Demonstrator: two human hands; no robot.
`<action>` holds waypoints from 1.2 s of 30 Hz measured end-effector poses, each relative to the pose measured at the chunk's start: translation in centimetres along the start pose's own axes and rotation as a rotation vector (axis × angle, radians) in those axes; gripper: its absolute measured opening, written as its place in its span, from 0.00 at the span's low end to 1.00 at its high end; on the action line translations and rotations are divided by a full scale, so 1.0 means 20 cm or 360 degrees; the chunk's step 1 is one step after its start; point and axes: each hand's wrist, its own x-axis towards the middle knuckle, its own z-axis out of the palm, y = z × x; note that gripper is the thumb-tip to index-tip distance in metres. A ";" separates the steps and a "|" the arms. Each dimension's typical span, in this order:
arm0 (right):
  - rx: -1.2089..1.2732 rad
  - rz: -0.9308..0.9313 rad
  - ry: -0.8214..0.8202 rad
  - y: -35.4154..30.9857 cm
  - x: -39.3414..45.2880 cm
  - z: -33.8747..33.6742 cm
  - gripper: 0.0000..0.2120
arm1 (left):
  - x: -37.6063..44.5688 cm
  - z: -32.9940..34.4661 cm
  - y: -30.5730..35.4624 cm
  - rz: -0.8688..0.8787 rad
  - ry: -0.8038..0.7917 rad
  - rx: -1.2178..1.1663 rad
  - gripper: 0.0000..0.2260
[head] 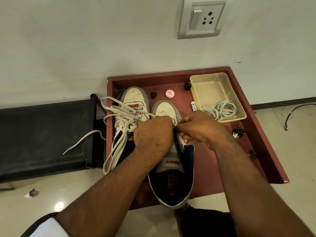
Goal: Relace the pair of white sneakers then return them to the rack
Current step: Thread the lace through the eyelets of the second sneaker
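Observation:
Two white sneakers with navy lining stand side by side on a maroon tray table, toes toward the wall. The left sneaker carries a loose white lace that spills over the table's left side. Over the eyelets of the right sneaker, my left hand is curled, gripping the shoe's lace area. My right hand pinches something small at the same spot, probably a lace end; the hands hide it.
A clear plastic tub at the table's back right holds a coiled white lace. A small white round tin, a white tube and several small black bits lie on the table. A black shoe rack stands left. A wall socket is above.

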 end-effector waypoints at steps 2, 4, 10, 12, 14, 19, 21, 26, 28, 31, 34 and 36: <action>-0.0096 -0.0035 0.0018 -0.01 0.00 0.01 0.06 | 0.00 0.01 -0.01 -0.0016 0.0014 -0.0019 0.04; -0.0082 -0.0038 0.0014 0.00 -0.01 -0.01 0.06 | 0.00 0.01 -0.01 -0.0016 0.0048 -0.0036 0.03; 0.0045 0.0021 -0.0045 0.00 -0.01 -0.02 0.09 | 0.00 0.02 -0.02 0.0020 0.0102 -0.0028 0.04; 0.0080 0.0031 -0.0062 0.00 -0.01 -0.03 0.09 | 0.00 0.03 -0.01 0.0046 0.0098 0.0003 0.05; 0.0122 0.0039 -0.0088 0.00 -0.01 -0.03 0.09 | 0.00 0.03 -0.01 0.0062 0.0097 0.0039 0.06; 0.0166 0.0019 -0.0105 0.01 -0.01 -0.04 0.10 | 0.00 0.04 -0.01 0.0093 0.0132 0.0083 0.07; 0.0192 0.0015 -0.0115 0.02 -0.01 -0.04 0.10 | 0.00 0.04 -0.01 0.0094 0.0166 0.0073 0.07; 0.0269 0.0038 -0.0166 0.03 0.02 -0.04 0.06 | -0.01 0.04 0.00 0.0085 0.0179 0.0060 0.06; 0.0189 -0.0016 -0.0167 0.04 0.02 -0.04 0.06 | -0.01 0.04 0.00 0.0081 0.0163 0.0064 0.05; 0.0037 -0.0104 -0.0119 0.06 0.03 -0.03 0.07 | -0.01 0.04 0.00 0.0041 0.0186 0.0024 0.05; -0.0091 -0.0133 -0.0111 0.06 0.03 -0.02 0.08 | -0.02 0.04 -0.01 0.0084 0.0287 -0.0029 0.09; -0.0143 -0.0110 -0.0125 0.07 0.03 -0.03 0.10 | -0.03 0.04 -0.01 0.0119 0.0322 -0.0068 0.12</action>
